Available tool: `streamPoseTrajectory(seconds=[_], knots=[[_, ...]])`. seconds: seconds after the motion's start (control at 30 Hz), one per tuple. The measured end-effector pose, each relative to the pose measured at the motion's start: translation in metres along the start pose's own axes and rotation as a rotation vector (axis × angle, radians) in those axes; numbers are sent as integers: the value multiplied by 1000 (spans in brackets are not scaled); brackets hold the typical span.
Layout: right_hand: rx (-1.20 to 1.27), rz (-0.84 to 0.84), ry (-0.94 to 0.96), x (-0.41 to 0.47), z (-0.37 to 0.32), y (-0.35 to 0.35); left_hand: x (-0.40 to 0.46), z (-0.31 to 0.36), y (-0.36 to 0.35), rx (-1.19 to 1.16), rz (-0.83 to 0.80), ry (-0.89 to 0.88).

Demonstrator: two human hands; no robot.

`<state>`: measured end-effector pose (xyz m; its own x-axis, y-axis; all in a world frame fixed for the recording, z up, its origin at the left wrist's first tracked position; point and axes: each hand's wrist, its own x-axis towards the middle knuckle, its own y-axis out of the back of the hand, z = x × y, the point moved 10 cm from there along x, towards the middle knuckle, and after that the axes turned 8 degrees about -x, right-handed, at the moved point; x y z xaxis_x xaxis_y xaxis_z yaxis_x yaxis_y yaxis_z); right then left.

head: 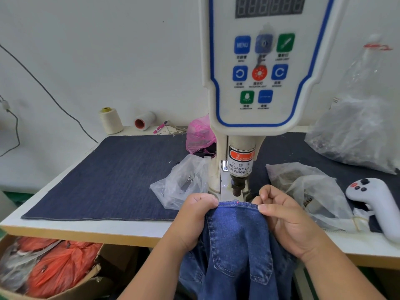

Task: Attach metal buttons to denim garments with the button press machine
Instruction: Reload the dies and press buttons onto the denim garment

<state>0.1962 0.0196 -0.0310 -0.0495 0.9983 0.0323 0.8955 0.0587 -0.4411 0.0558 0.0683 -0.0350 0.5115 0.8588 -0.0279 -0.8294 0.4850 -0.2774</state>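
Your left hand [195, 215] and right hand [279, 215] both pinch the jeans waistband [238, 206], stretched crosswise between them, its red laser dot [237, 202] directly beneath the press head [237, 187].

I was in a garment workshop: button press machine [255, 83] w/ ctrl panel at center, thread cones [110, 120] upper left, denim mat [108, 180] on bench.

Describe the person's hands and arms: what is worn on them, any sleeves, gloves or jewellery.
Both the left hand and the right hand are bare: no gloves, rings, watches or bands show. Both forearms are bare down to the frame's lower edge, with no sleeve in view. The fingernails are short and unpainted.
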Motion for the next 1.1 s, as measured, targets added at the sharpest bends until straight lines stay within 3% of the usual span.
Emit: streamPoseTrajectory(seconds=[1.1], knots=[[72, -11, -15, 0, 0, -3, 2, -2, 2, -9, -11, -14]])
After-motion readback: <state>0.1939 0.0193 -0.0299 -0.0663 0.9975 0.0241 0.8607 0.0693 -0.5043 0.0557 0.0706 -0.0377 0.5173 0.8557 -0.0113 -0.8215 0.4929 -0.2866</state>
